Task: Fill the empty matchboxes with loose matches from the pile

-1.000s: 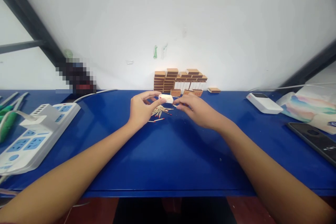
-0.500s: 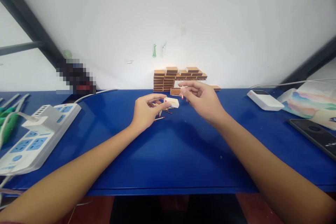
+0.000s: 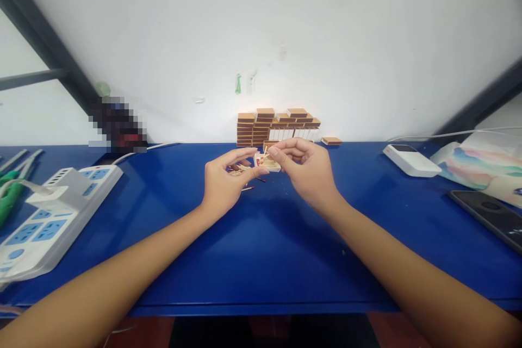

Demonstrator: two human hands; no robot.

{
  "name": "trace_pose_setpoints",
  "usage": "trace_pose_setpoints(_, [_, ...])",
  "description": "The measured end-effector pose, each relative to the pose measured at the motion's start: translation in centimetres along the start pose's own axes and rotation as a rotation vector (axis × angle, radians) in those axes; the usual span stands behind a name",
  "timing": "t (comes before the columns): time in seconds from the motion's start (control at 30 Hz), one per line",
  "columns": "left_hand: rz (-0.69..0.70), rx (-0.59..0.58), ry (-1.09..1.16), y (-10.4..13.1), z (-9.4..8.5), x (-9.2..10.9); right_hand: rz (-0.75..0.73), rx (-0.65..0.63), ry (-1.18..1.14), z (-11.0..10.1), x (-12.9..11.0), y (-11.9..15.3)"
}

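Observation:
My left hand point(image 3: 227, 176) grips a small white matchbox tray point(image 3: 272, 168) between thumb and fingers, tilted so that several matches show inside it. My right hand point(image 3: 306, 167) is closed in a pinch on a match point(image 3: 265, 150), right over the tray's open top. Behind and below my left fingers lies a loose heap of red-tipped matches point(image 3: 248, 189) on the blue table, partly hidden by the hand. Just beyond the hands, brown matchboxes point(image 3: 264, 126) are stacked against the wall, some showing their white ends.
One matchbox point(image 3: 331, 141) lies apart, right of the stack. At the left is a white power strip point(image 3: 73, 228) with a plugged-in adapter and cables. A white device point(image 3: 411, 160), a plastic packet point(image 3: 468, 160) and a dark phone point(image 3: 487, 212) lie on the right of the blue table point(image 3: 244, 261).
My right hand has come left and down to the tray with its match. The tray, held by my left hand, now shows more of the matches in it. The view has shifted slightly.

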State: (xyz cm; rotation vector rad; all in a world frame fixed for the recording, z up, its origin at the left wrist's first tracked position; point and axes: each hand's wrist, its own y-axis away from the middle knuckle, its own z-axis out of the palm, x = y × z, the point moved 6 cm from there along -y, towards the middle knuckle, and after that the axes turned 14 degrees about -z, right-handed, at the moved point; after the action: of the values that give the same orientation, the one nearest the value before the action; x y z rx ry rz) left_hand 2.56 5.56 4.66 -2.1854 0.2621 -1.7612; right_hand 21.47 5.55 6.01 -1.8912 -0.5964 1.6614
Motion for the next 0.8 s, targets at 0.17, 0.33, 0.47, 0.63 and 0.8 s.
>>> trace_pose_setpoints(0.17, [0.018, -0.011, -0.002, -0.2, -0.1, -0.1, -0.088, -0.066, 0.190, -0.1, 0.0, -0.2])
trace_pose_setpoints(0.33, [0.024, -0.009, -0.012, -0.5, -0.1, -0.3, -0.060, -0.089, 0.168, -0.7, 0.6, -0.5])
trace_pose_setpoints(0.47, [0.004, -0.032, 0.011, -0.4, 0.1, -0.3, -0.048, -0.144, 0.179, -0.7, 0.8, -0.8])
trace_pose_setpoints(0.63, [0.050, 0.050, -0.001, -0.1, -0.5, 0.4, -0.165, -0.151, 0.274, 0.0, -0.6, -0.4])
trace_pose_setpoints(0.8, [0.033, 0.058, 0.003, -0.2, -0.5, 0.5, -0.191, -0.154, 0.273, 0.1, -1.4, -0.2])
